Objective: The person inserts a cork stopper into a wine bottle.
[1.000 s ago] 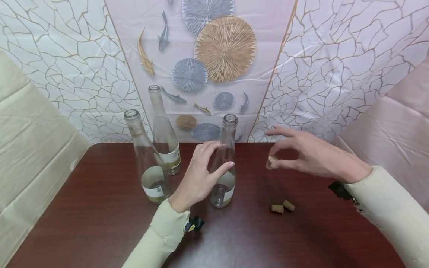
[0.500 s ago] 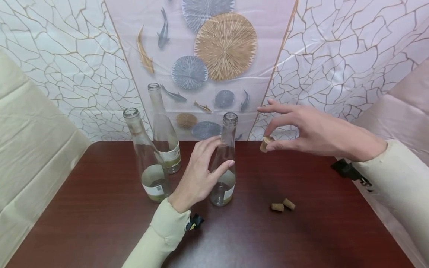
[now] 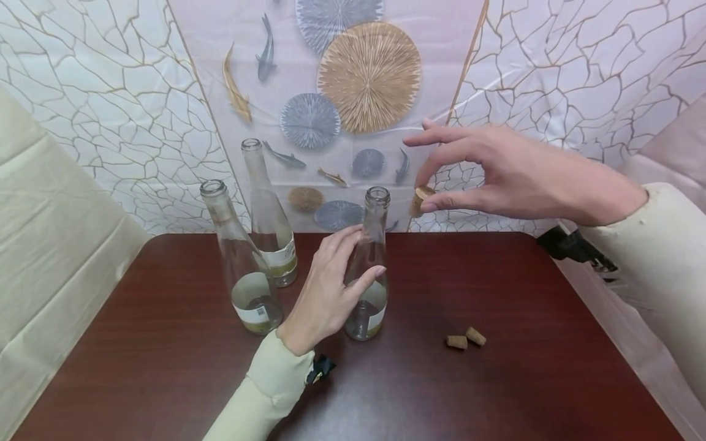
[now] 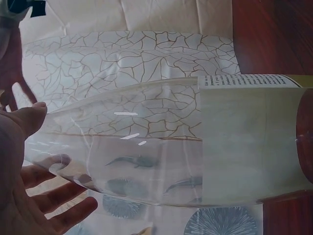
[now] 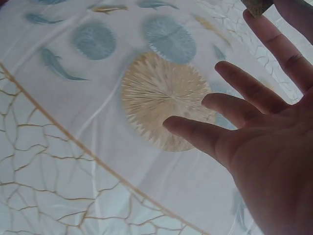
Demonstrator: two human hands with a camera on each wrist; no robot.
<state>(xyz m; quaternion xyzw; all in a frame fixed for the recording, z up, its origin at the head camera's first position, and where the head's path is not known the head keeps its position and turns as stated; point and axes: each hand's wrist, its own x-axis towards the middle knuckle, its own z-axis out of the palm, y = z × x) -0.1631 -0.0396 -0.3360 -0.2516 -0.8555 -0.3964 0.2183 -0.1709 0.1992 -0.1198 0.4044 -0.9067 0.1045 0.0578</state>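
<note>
In the head view a clear glass bottle (image 3: 366, 306) with a white label stands upright on the table. My left hand (image 3: 326, 288) holds it around the shoulder, thumb on the near side and fingers curled behind. Seen from the left wrist, the thumb (image 4: 30, 118) lies on one side of the bottle (image 4: 122, 147) and the fingers on the other. My right hand (image 3: 510, 174) pinches a cork (image 3: 420, 201) between thumb and index finger, to the right of the bottle's mouth and near its height, apart from it. Only the edge of the cork (image 5: 257, 7) shows in the right wrist view.
Two more glass bottles stand to the left, one nearer (image 3: 255, 306) and one behind it (image 3: 278, 245); their mouths are uncovered. Two corks, one on the left (image 3: 456, 342) and one on the right (image 3: 475, 335), lie on the dark red table (image 3: 441, 392). A patterned cloth backdrop (image 3: 369, 79) hangs behind.
My right hand has risen from above the table and moved left with the cork, nearer the bottle's mouth. The left hand and the bottles have stayed in place.
</note>
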